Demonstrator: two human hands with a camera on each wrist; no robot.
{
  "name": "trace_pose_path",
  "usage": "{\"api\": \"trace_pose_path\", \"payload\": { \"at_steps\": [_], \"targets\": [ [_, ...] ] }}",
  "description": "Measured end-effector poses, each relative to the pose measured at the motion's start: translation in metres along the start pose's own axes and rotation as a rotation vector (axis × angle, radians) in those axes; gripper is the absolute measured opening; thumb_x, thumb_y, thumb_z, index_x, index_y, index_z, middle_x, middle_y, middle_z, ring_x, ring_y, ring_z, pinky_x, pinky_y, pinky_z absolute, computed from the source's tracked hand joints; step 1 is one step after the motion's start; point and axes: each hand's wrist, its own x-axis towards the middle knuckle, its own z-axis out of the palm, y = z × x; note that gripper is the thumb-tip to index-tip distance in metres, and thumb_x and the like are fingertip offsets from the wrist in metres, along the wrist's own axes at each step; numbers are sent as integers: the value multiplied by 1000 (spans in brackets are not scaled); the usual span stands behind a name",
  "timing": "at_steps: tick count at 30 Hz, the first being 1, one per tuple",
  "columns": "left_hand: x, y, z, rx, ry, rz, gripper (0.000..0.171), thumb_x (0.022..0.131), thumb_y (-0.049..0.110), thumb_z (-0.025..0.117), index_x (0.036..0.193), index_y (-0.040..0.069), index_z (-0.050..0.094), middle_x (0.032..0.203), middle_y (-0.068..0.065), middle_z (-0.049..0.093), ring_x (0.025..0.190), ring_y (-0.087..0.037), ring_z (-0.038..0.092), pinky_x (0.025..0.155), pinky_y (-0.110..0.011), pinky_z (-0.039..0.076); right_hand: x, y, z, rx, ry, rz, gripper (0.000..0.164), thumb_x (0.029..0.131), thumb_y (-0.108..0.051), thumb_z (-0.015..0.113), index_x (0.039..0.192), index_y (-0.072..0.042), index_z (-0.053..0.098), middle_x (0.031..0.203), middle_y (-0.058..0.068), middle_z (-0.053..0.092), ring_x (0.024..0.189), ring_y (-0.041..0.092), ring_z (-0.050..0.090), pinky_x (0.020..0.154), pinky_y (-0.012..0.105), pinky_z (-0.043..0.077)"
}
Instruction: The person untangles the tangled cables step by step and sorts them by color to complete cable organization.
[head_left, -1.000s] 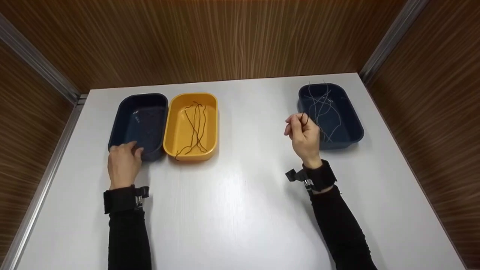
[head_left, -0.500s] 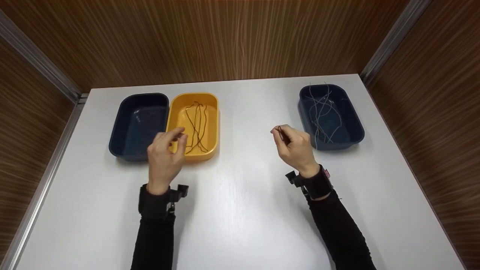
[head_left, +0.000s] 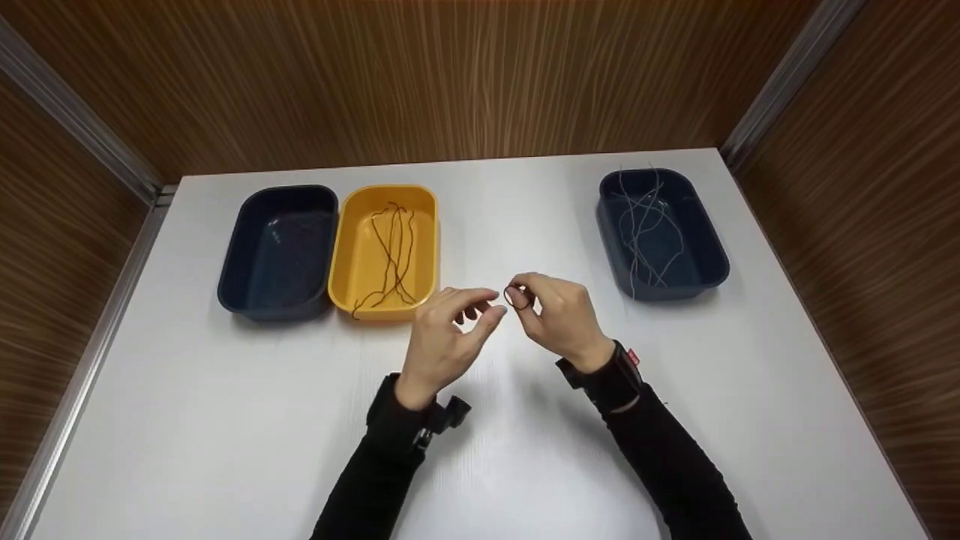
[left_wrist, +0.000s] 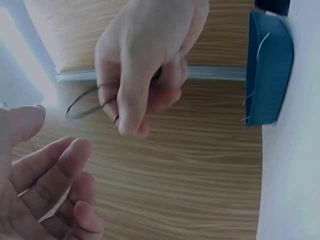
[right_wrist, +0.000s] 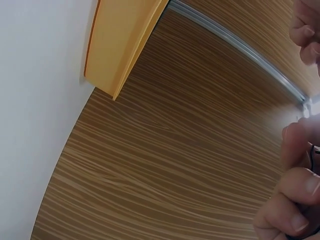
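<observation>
My right hand (head_left: 564,316) pinches a thin dark wire (left_wrist: 83,115) between thumb and fingers, above the middle of the white table. The wire bends into a small loop that stands out from the fingertips toward the left; the rest is hidden in the hand. My left hand (head_left: 441,341) faces it from the left, thumb and fingers apart with nothing between them. Its fingertips are right beside the loop in the head view. In the left wrist view, a gap shows between the left fingers (left_wrist: 55,175) and the loop.
A yellow bin (head_left: 433,247) with several dark wires stands left of my hands. Against its left side is a dark blue bin (head_left: 277,313). Another dark blue bin (head_left: 712,281), at the right, holds several pale wires, some reaching over its rim. Wood-grain panels (head_left: 480,82) enclose the table.
My left hand has left the left blue bin and moved right, past the yellow bin. My right hand has come left from the right bin with the dark wire. The bins stay put.
</observation>
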Motion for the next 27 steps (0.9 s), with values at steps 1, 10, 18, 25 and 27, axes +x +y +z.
{"api": "trace_pose_path", "payload": {
  "at_steps": [1,10,18,25,27],
  "targets": [
    [0,1,3,-1,-3,-20,15,86,16,75,93,3,75,77,-6,72,64,-16,61,59,-28,50,0,-1,1,-6,-5,-3,5,89,-6,69,87,-3,66,72,5,69,57,14,63,49,27,49],
    [-1,-1,10,-66,-27,-170,14,91,14,70,84,3,75,70,-5,71,57,-9,57,56,-21,45,-2,-1,6,26,-52,9,14,85,-7,74,94,-2,65,68,4,66,55,14,59,49,27,48],
    [5,-11,-5,-34,1,-195,14,92,13,69,82,3,74,68,-5,69,56,-9,55,55,-18,42,-3,2,4,90,-139,55,49,80,-15,82,117,2,57,82,8,64,72,18,60,61,29,52],
    [18,-27,-35,33,72,-152,13,90,10,70,82,0,73,69,-8,70,56,-13,56,54,-18,44,-11,15,-10,27,-143,66,58,82,-19,80,125,6,51,94,13,66,83,26,64,71,34,55],
    [23,-34,-44,64,93,-153,12,90,9,70,83,0,73,70,-9,71,56,-15,57,55,-18,44,-15,20,-18,-8,-142,68,58,81,-19,81,125,6,52,96,14,66,84,27,64,71,35,54]
  ]
}}
